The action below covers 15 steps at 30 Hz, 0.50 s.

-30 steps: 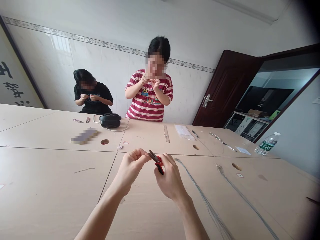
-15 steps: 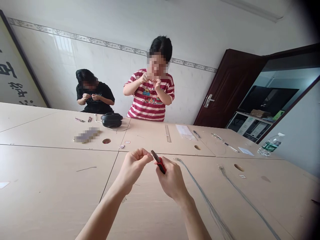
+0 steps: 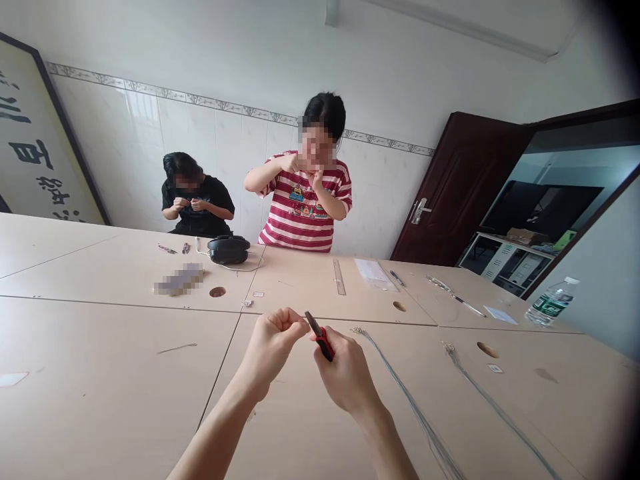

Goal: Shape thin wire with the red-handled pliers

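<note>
My right hand [image 3: 345, 370] is wrapped round a pair of pliers [image 3: 324, 343] with red and black handles, its dark jaws pointing up and to the left. My left hand [image 3: 273, 343] is pinched just beside the jaw tips; whatever lies between thumb and finger is too small to make out. Both hands are held over the table [image 3: 280, 433]. To the right of the pliers, a bundle of thin grey strands [image 3: 395, 380] with small metal ends lies on the tabletop. Farther right is a second similar bundle [image 3: 490, 393].
Two people [image 3: 305, 207] work with their hands across the table. Beyond my hands lie a ruler [image 3: 339, 277], a plastic bag with paper [image 3: 375, 275], a pen [image 3: 397, 278] and a black case [image 3: 229, 249] with a white cable. A water bottle [image 3: 553, 303] stands at the right.
The whole view has shifted, so the room and table sit slightly lower. My hands keep nearly the same pose, with the pliers still close to the left fingertips.
</note>
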Each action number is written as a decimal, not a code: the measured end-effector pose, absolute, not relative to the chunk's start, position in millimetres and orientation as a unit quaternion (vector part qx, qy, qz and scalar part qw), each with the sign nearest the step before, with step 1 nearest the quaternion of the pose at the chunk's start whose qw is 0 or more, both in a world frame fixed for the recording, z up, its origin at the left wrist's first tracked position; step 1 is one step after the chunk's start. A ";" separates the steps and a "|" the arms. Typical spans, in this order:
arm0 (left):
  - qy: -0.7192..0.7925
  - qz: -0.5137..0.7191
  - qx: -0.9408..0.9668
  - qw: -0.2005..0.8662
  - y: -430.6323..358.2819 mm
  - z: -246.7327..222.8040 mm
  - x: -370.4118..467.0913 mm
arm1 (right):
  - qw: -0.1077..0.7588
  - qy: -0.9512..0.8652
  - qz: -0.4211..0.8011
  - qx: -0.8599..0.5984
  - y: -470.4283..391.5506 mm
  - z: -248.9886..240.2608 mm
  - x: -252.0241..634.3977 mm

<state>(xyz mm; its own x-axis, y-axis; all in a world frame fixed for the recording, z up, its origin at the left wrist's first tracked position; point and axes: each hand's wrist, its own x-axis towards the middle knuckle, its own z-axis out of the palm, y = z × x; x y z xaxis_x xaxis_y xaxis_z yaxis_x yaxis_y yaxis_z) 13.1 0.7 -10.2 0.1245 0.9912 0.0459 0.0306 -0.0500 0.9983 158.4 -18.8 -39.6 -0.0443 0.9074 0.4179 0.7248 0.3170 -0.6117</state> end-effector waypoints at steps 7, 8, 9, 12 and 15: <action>0.484 0.496 0.523 0.496 6.7 -6.2 -5.7 | 0.402 -0.714 0.111 -0.563 -20.0 -34.1 160.7; 0.491 0.512 0.512 0.485 11.7 -6.1 -16.4 | 0.402 -0.713 0.109 -0.564 -20.4 -33.9 161.3; 0.502 0.532 0.497 0.466 18.6 -6.3 -30.1 | 0.401 -0.713 0.105 -0.565 -21.4 -33.7 161.8; 0.576 0.585 0.431 0.375 47.9 -8.8 -84.7 | 0.400 -0.716 0.093 -0.565 -27.1 -32.8 161.7; 0.631 0.593 0.379 0.326 75.7 -11.5 -141.1 | 0.397 -0.721 0.080 -0.562 -35.5 -30.6 159.6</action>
<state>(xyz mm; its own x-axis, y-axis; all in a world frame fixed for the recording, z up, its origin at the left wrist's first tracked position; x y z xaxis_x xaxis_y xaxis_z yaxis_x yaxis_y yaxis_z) -141.1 75.7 -11.5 -0.5001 0.8651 0.0374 0.0911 0.0097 0.9958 159.6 -35.5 -30.6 -0.0530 0.8744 0.4822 0.7473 0.3551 -0.5616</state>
